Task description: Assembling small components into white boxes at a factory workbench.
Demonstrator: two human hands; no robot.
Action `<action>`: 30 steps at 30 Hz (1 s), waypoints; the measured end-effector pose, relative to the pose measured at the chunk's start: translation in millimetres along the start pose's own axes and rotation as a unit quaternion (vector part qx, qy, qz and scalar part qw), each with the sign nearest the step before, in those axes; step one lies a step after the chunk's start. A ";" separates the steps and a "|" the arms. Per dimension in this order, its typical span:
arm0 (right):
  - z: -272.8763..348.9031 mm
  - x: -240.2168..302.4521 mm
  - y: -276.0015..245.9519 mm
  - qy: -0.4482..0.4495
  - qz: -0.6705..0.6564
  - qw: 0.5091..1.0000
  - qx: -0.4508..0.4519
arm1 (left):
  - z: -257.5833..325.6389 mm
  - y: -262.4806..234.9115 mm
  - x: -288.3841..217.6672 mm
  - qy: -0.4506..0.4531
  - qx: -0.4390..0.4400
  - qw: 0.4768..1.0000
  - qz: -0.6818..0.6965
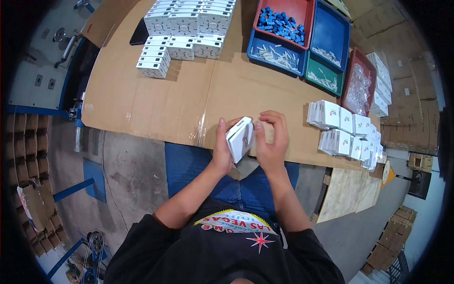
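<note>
Holding a small white box (240, 138) between both hands, you have it just above the near edge of the table (156, 104), over your lap. Your left hand (222, 149) wraps its left side, thumb up along the edge, fingers closed on it. Your right hand (272, 139) curls over the right side, its fingertips (259, 125) pressed against the box's top corner. The box sits tilted, one narrow face turned up.

To your right, more white boxes (347, 135) stand in rows on the table, well apart from your hands. At the far side lie stacked white cartons (187, 28). Beside them sit trays: a red tray (305, 23) with blue parts (283, 24), a blue tray (331, 33), a green tray (324, 75) and another red tray (358, 85) with clear bags.
</note>
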State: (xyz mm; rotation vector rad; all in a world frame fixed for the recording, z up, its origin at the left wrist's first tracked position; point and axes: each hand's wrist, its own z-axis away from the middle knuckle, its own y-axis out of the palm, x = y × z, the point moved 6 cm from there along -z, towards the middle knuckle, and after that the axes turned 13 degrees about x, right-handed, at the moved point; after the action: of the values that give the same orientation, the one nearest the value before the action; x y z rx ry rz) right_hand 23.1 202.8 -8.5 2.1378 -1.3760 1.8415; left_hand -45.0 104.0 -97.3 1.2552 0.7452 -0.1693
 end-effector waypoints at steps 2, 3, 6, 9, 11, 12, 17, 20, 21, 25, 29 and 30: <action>13.4 -14.0 -4.8 0.178 -0.072 0.981 0.017 | 1.6 8.5 -9.7 0.033 0.027 0.998 -0.049; 16.3 -10.2 -9.6 0.177 -0.070 0.982 0.012 | 2.8 14.2 -16.6 0.066 0.050 0.992 -0.096; 31.1 -21.9 -0.5 0.338 -0.246 0.903 0.097 | 4.5 28.2 -21.5 0.073 0.071 0.989 -0.105; 29.0 -13.4 2.7 0.290 -0.223 0.924 0.115 | 0.8 30.9 -19.2 0.064 0.087 0.982 -0.153; 29.0 -13.7 2.6 0.263 -0.220 0.931 0.129 | -1.7 30.0 -20.8 0.077 0.100 0.977 -0.172; 27.9 -10.7 1.3 0.261 -0.222 0.930 0.131 | 0.0 30.7 -22.2 0.078 0.099 0.977 -0.175; 25.7 11.0 4.1 0.096 0.017 0.979 0.179 | 3.8 14.5 0.0 -0.066 0.026 0.989 -0.133; 25.8 18.2 7.0 0.084 -0.006 0.984 0.154 | 5.8 17.8 -4.5 -0.035 0.015 0.985 -0.170; 26.3 18.4 8.5 0.083 -0.006 0.984 0.155 | 6.4 16.6 -5.1 -0.017 0.020 0.986 -0.163; 32.5 20.8 17.2 0.027 0.081 0.983 0.162 | 8.5 5.5 5.6 -0.041 0.022 0.993 -0.111; 38.1 21.9 24.3 0.006 0.138 0.979 0.147 | 12.0 12.6 5.0 0.013 0.018 0.997 -0.069; 39.4 20.8 26.6 0.006 0.138 0.979 0.148 | 12.7 12.5 4.8 0.018 0.014 0.998 -0.066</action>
State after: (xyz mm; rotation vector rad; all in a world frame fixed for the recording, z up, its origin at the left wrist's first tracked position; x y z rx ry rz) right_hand 37.2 153.6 -17.8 2.1447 -1.5531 2.2880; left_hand -29.7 98.0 -88.8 1.2391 0.8602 -0.2652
